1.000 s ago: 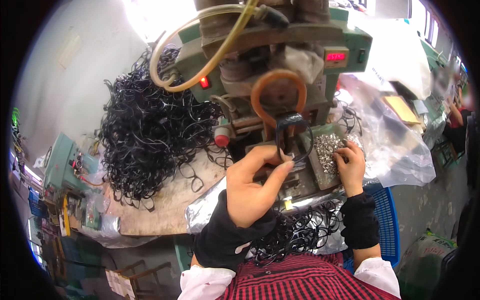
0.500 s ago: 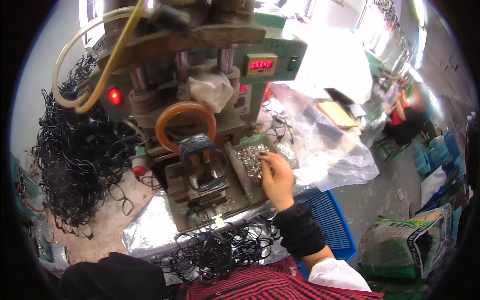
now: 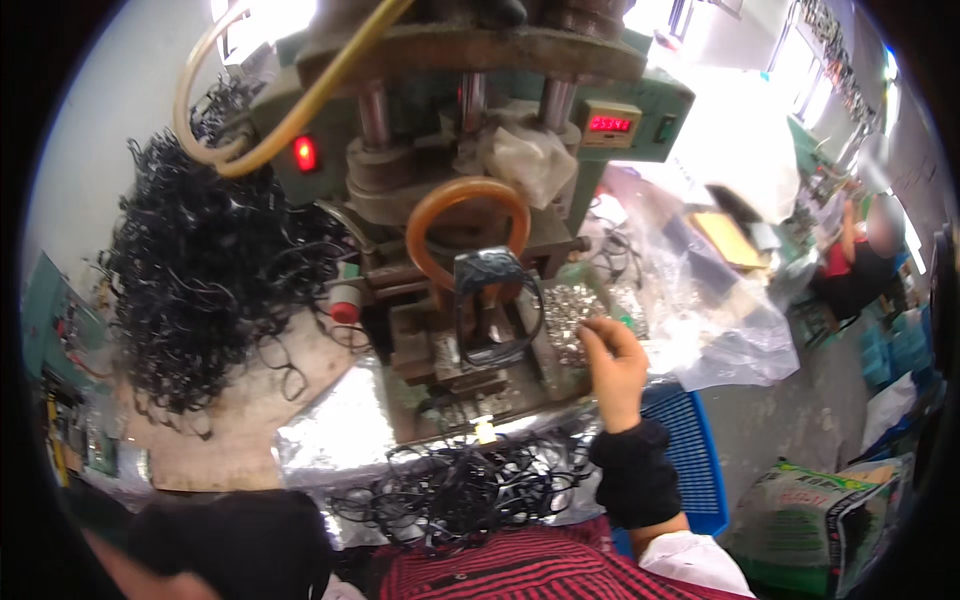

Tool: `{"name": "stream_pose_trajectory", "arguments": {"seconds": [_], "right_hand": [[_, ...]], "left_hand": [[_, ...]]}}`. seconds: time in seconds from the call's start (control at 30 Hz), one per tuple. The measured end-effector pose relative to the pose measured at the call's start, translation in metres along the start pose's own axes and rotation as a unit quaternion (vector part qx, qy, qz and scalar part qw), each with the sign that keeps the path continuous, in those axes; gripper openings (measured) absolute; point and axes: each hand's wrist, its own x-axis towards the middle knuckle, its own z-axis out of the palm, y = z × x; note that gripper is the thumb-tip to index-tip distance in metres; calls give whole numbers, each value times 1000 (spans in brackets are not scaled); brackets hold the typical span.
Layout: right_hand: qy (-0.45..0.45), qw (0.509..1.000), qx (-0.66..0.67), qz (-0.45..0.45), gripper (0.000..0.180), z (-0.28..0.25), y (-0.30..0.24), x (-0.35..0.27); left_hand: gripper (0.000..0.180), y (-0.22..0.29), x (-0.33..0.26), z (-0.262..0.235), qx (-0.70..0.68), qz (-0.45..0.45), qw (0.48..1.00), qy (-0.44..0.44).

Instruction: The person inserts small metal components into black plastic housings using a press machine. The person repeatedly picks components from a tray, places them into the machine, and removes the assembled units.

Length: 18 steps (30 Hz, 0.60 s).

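Observation:
My right hand (image 3: 618,375) reaches over a tray of small shiny metal pieces (image 3: 568,312), its thumb and fingers drawn together. Whatever they pinch is too small to make out. At the lower left edge my left hand (image 3: 145,572) shows only as a smear of skin beside a black sleeve; its fingers cannot be read. In front of me stands a green press machine (image 3: 590,60) with an orange ring (image 3: 418,235). A black loop (image 3: 537,312) with a broad dark top hangs around the press's lower fixture (image 3: 425,345).
Several black loops (image 3: 470,490) lie tangled before the press; a larger heap (image 3: 200,270) rises on the left. A blue plastic basket (image 3: 708,470) is beside my right forearm. Clear plastic sheeting (image 3: 700,320) lies right of the tray. Another person (image 3: 855,260) sits far right.
The whole view has shifted, with the press now farther right. My right hand stays at the metal pieces, its fingers drawn closer together. Blurred skin of my left hand has appeared lower left.

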Motion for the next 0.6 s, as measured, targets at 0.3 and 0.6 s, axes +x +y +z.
{"name": "stream_pose_trajectory", "arguments": {"seconds": [0.3,0.6], "right_hand": [[-99,974,-30,-201,15,36,-87,10],[-177,967,182,-22,38,60,-74,-6]], "left_hand": [[63,-88,-130,-273,777,-490,336,-208],[9,-72,-100,-177,364,-528,767,-23]]}}
